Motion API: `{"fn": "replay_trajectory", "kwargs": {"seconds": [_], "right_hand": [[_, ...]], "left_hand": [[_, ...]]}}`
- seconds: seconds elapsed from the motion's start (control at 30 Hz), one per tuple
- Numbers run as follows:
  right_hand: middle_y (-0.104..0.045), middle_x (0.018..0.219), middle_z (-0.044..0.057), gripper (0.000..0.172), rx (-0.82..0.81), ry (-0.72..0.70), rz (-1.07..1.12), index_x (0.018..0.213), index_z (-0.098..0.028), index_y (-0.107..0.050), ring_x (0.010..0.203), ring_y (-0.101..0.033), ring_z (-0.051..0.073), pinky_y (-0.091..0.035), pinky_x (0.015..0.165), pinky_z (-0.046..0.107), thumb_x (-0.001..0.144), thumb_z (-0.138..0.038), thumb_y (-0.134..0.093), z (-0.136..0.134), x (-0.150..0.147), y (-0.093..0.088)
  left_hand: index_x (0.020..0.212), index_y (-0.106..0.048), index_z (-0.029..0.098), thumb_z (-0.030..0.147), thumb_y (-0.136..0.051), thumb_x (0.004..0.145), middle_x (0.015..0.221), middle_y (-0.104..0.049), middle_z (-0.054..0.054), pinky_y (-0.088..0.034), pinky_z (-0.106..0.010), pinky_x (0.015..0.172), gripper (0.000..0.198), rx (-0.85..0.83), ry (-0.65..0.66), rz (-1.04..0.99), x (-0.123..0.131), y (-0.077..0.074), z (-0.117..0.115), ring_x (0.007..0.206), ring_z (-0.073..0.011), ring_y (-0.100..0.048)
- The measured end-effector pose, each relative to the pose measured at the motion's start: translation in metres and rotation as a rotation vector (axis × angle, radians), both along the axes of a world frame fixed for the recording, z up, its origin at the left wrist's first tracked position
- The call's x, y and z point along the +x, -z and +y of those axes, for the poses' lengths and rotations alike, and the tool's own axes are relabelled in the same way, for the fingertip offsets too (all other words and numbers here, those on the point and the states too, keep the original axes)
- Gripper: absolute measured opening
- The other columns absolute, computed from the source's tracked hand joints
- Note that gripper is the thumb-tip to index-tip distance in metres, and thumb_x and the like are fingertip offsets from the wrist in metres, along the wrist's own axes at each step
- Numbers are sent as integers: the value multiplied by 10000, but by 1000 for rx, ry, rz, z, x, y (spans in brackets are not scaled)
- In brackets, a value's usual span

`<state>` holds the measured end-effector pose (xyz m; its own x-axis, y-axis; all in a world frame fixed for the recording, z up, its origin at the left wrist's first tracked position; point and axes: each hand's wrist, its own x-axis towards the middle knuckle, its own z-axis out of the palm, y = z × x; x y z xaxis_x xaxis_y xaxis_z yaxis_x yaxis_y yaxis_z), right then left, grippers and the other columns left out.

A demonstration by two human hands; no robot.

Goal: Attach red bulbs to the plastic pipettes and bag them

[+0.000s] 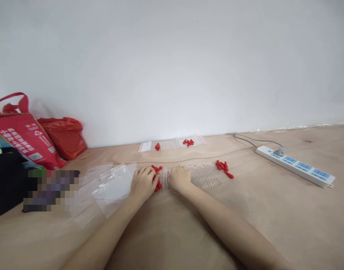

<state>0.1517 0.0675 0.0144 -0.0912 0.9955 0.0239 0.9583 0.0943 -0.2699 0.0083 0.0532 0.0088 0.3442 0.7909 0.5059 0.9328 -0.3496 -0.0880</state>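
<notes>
My left hand (144, 182) rests on the wooden table (273, 225), fingers curled around small red caps (157, 169) at its tips. My right hand (179, 178) lies beside it, fingers bent down on the left end of a row of clear thin tubes (205, 174). The hands almost touch, with red caps between them. A second small pile of red caps (224, 167) lies at the right end of the tube row. Clear zip bags (110, 185) spread out just left of my left hand.
Two small filled bags (174, 143) with red caps lie near the white wall. A white power strip (297, 165) with a cable sits at the right. Red bags (45, 135) and a dark object (6, 180) stand at the left.
</notes>
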Motion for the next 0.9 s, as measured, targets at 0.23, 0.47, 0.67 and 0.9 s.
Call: {"fn": "replay_trajectory", "kwargs": {"seconds": [0.23,0.47,0.67,0.9], "right_hand": [[-618,989,201,254,-1,-2,-14,922,-98,-635,979,-549,288,-396,764,389,779,-194,-449,1,-1,-1],[-626,843,151,267,259,-96,150,947,-83,-521,768,-584,228,-393,700,346,866,-234,-317,-4,41,12],[-599,822,86,227,552,-408,378,939,-151,-503,752,-547,175,-376,731,321,891,-254,-306,-21,93,42],[-604,832,75,250,516,-422,388,1001,-169,-551,761,-541,168,-351,689,306,878,-206,-336,-34,102,49]], "left_hand": [[722,-587,178,257,-378,869,793,-648,-63,-366,-346,706,267,55,5,7,0,3,0,788,-232,-557],[758,-527,163,289,-333,880,782,-608,-76,-396,-356,721,262,81,101,-322,7,-1,-10,776,-226,-534],[872,-478,184,266,-360,874,743,-561,-13,-450,-261,613,143,-260,272,-588,23,17,-41,651,-144,-552],[946,-571,194,227,-359,866,877,-553,-46,-460,-280,719,229,-312,348,-590,26,19,-43,812,-158,-556]]}}
